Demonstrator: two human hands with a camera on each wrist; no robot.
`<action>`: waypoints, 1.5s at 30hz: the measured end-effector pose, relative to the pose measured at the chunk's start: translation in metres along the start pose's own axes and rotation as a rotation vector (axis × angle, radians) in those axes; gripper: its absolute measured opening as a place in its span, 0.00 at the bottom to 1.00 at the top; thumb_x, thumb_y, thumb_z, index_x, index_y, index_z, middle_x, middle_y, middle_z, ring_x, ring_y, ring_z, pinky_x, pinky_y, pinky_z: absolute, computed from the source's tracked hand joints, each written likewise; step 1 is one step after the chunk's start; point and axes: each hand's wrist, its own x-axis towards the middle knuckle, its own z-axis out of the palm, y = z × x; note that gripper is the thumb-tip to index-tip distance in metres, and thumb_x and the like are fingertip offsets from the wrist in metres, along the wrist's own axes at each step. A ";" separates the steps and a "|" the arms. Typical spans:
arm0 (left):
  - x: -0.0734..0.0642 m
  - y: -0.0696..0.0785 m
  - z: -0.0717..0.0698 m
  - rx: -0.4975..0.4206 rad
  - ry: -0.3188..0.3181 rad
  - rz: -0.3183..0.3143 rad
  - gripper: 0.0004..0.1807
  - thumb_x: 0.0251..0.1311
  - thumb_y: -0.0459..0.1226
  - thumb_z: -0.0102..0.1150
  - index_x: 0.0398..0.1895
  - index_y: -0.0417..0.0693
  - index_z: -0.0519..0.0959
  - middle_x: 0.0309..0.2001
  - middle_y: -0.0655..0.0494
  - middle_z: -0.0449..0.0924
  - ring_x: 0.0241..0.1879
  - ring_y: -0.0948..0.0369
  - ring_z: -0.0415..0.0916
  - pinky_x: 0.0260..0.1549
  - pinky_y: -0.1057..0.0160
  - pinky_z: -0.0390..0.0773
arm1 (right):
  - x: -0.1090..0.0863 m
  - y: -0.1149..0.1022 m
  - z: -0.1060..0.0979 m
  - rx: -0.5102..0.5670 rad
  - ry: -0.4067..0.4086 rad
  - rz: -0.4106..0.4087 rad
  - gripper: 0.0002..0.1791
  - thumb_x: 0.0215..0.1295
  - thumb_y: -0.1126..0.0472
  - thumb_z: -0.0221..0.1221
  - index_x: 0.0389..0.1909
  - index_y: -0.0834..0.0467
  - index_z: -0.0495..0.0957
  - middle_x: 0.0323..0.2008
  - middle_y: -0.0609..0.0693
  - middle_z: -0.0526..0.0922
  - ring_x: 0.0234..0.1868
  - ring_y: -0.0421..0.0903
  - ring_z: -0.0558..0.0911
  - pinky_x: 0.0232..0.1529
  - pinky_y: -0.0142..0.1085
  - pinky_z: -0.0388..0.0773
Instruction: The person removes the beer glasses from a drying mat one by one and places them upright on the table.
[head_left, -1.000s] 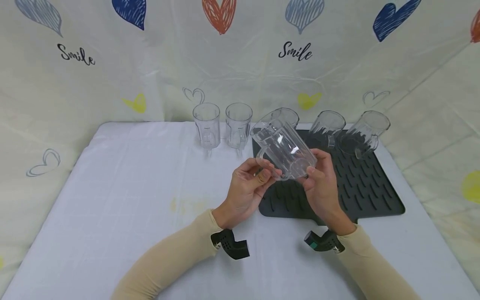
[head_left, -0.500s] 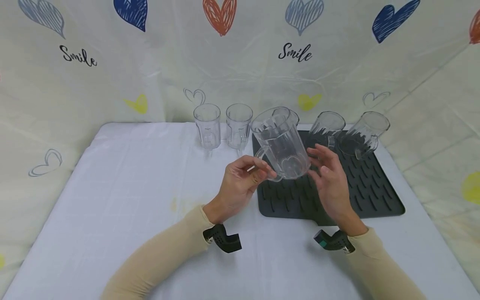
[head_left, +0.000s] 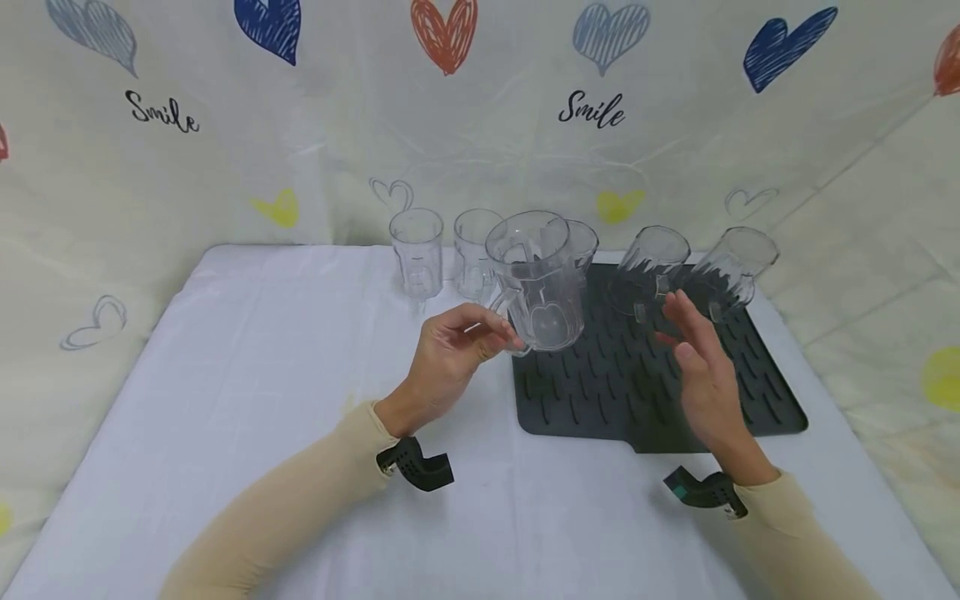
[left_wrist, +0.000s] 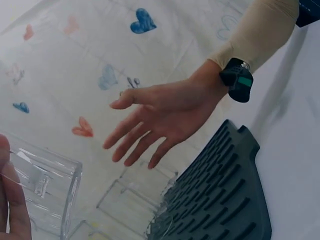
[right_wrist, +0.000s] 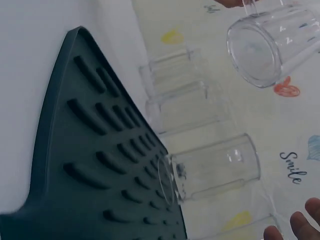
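Note:
In the head view my left hand (head_left: 450, 354) pinches the handle of a clear mug (head_left: 551, 317), holding it raised over the left side of a dark drying mat (head_left: 585, 396). The mug leans slightly, mouth up. Its base (right_wrist: 255, 50) shows in the right wrist view, pointing towards that camera. My right hand (head_left: 708, 379) is off the mug, over the mat's right side, fingers extended and holding nothing. The left wrist view shows this right hand (left_wrist: 165, 112) with its fingers spread, and part of the held mug (left_wrist: 50, 185) at the lower left.
Two clear mugs, one at far left (head_left: 417, 254) and another beside it (head_left: 471, 250), stand on the white table (head_left: 262, 358). Behind the held mug is another mug (head_left: 587, 242). Two more, one mug (head_left: 648, 262) and its neighbour (head_left: 742, 258), stand at the mat's back right.
My right hand has let go of the mug and moved right, its fingers opening. My left hand has shifted left with the mug, which has turned from strongly tilted to nearly upright.

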 end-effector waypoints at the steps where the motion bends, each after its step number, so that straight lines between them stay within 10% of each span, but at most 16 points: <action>1: -0.001 0.002 -0.003 0.015 0.008 -0.007 0.05 0.62 0.41 0.69 0.40 0.62 0.85 0.39 0.67 0.85 0.42 0.67 0.87 0.52 0.68 0.85 | -0.001 0.001 -0.003 -0.052 0.000 -0.016 0.30 0.82 0.63 0.42 0.81 0.61 0.54 0.80 0.51 0.63 0.77 0.35 0.64 0.68 0.19 0.68; 15: -0.005 0.024 -0.041 0.170 0.112 -0.008 0.11 0.65 0.30 0.67 0.38 0.60 0.84 0.39 0.65 0.84 0.40 0.66 0.87 0.51 0.67 0.86 | -0.014 0.015 -0.056 -0.389 0.018 0.241 0.32 0.84 0.54 0.43 0.83 0.39 0.47 0.83 0.37 0.52 0.71 0.17 0.62 0.63 0.07 0.56; 19: -0.006 0.030 -0.049 0.211 0.118 -0.003 0.13 0.65 0.27 0.65 0.38 0.59 0.83 0.39 0.65 0.84 0.41 0.66 0.87 0.51 0.67 0.86 | -0.019 0.021 -0.071 -0.445 0.007 0.313 0.34 0.84 0.51 0.44 0.83 0.36 0.44 0.83 0.34 0.49 0.81 0.43 0.62 0.68 0.11 0.55; 22: -0.006 0.036 -0.055 0.236 0.117 0.000 0.14 0.65 0.27 0.65 0.39 0.59 0.83 0.40 0.64 0.84 0.41 0.66 0.86 0.51 0.68 0.87 | -0.023 0.025 -0.081 -0.486 -0.005 0.365 0.34 0.84 0.49 0.43 0.83 0.34 0.41 0.84 0.36 0.46 0.81 0.68 0.58 0.83 0.40 0.56; 26: -0.006 0.043 -0.061 0.253 0.133 0.005 0.14 0.64 0.26 0.65 0.38 0.58 0.83 0.39 0.64 0.84 0.40 0.65 0.86 0.51 0.67 0.87 | -0.027 0.031 -0.092 -0.535 -0.030 0.392 0.37 0.83 0.48 0.43 0.84 0.38 0.37 0.85 0.45 0.42 0.80 0.77 0.52 0.78 0.73 0.44; 37: -0.005 0.058 -0.081 0.315 0.185 0.015 0.10 0.64 0.26 0.65 0.39 0.51 0.81 0.40 0.61 0.83 0.41 0.63 0.86 0.51 0.67 0.87 | -0.041 0.058 -0.120 -0.642 -0.297 0.376 0.43 0.84 0.51 0.42 0.82 0.59 0.25 0.83 0.61 0.25 0.84 0.67 0.28 0.83 0.63 0.24; 45: -0.003 0.068 -0.096 0.354 0.247 0.061 0.07 0.62 0.30 0.69 0.38 0.49 0.82 0.38 0.59 0.83 0.41 0.61 0.86 0.49 0.67 0.87 | -0.048 0.077 -0.131 -0.701 -0.397 0.405 0.46 0.83 0.49 0.43 0.79 0.72 0.27 0.79 0.78 0.30 0.80 0.76 0.29 0.80 0.67 0.24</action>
